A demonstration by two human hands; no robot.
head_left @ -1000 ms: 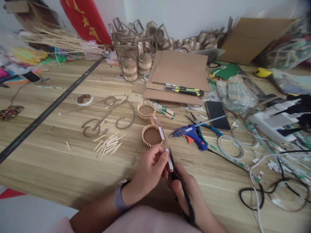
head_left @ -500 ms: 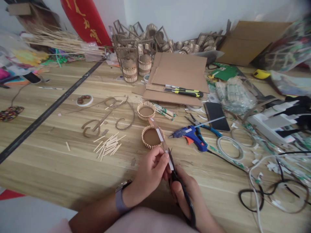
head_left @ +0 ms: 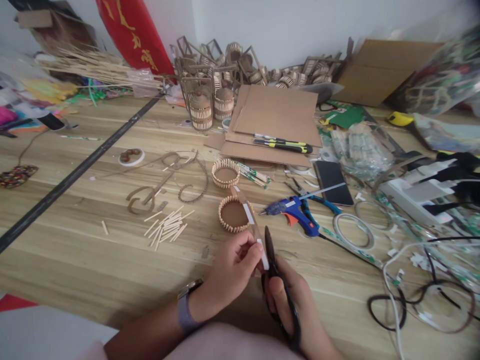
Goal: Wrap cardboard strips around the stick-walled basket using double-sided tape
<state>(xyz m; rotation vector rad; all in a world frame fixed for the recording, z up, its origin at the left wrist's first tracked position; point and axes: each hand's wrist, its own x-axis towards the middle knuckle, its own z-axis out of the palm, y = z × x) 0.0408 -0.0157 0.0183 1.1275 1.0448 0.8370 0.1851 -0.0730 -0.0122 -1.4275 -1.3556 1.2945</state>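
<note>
Pinched between the thumb and fingers of my left hand (head_left: pixel 236 262) is a thin brown strip (head_left: pixel 256 230) with white patches along it. The strip slants up and away, its far end passing over the right rim of a small round stick-walled basket (head_left: pixel 221 220). My right hand (head_left: pixel 296 295) grips black-handled scissors (head_left: pixel 270 250) by the loops. The scissor blades point away from me, just right of the strip's near end, and look closed together. A second round basket (head_left: pixel 213 175) stands behind the first.
Short wooden sticks (head_left: pixel 170 226) lie in a heap to the left. On the right are a blue glue gun (head_left: pixel 292 206), pliers (head_left: pixel 328 203), a phone (head_left: pixel 333 182), a tape roll (head_left: pixel 354 231) and tangled cables (head_left: pixel 390 295). Cardboard sheets (head_left: pixel 275 112) and finished lantern-like baskets (head_left: pixel 201 111) stand behind.
The scissor blades have come away from the strip to its right and closed. My left hand still holds the strip in nearly the same place.
</note>
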